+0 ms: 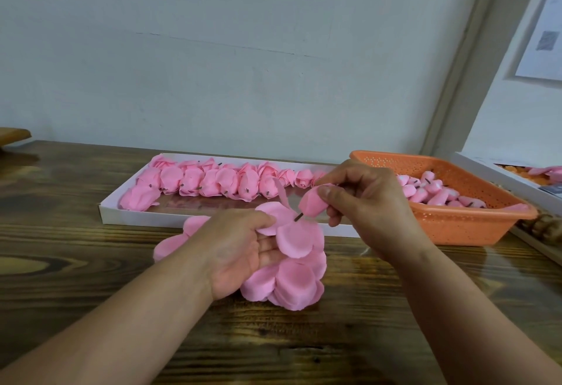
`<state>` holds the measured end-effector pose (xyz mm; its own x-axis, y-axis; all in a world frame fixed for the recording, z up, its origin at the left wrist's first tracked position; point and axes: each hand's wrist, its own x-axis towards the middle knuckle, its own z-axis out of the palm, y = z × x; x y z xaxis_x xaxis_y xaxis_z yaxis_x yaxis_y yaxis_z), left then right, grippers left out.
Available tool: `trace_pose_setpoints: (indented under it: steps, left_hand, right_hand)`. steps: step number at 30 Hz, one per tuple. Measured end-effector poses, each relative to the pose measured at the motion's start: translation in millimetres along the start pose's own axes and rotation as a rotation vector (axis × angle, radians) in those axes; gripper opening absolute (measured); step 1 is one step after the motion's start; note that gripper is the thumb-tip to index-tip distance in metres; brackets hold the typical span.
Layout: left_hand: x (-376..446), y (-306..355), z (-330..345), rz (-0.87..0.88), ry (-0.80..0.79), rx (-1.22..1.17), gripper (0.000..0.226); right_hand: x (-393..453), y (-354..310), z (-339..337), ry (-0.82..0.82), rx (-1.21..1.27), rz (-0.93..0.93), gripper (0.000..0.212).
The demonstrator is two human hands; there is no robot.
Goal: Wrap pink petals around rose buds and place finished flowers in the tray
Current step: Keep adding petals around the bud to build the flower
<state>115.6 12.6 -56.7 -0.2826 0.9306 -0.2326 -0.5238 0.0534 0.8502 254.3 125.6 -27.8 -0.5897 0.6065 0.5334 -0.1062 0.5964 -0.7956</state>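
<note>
Pink rose bud (pixel 310 204) pinched in right hand (pixel 362 199) fingers; left hand (pixel 240 251) grips petals (pixel 292 269).

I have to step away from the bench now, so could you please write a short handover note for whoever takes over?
Left hand: holds a sheet of joined pink petals over the table, thumb on the top petal.
Right hand: pinches a rose bud, its stem pointing down at the petals.
Done: finished flowers lie in rows along the far side of the white tray.
Left: wrap this bud and set it in the tray; more buds wait in the orange basket on the right.
</note>
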Motion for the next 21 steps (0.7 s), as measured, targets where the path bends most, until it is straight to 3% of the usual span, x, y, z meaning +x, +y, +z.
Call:
trace_pose_setpoints:
  steps: [6,13,21]
  left_hand:
    - [1,4,1,0.009,-0.058,-0.099,0.072]
    - [8,6,11,0.003,0.086,0.004,0.029]
    - [7,6,12,0.064,0.139,0.012,0.023]
  right_hand:
    - [0,-6,1,-0.028,0.029,0.007,0.017]
    - [0,-13,3,-0.054,-0.003,-0.008,0.011]
    - [-1,-13,1,0.014,-0.036,-0.027,0.017]
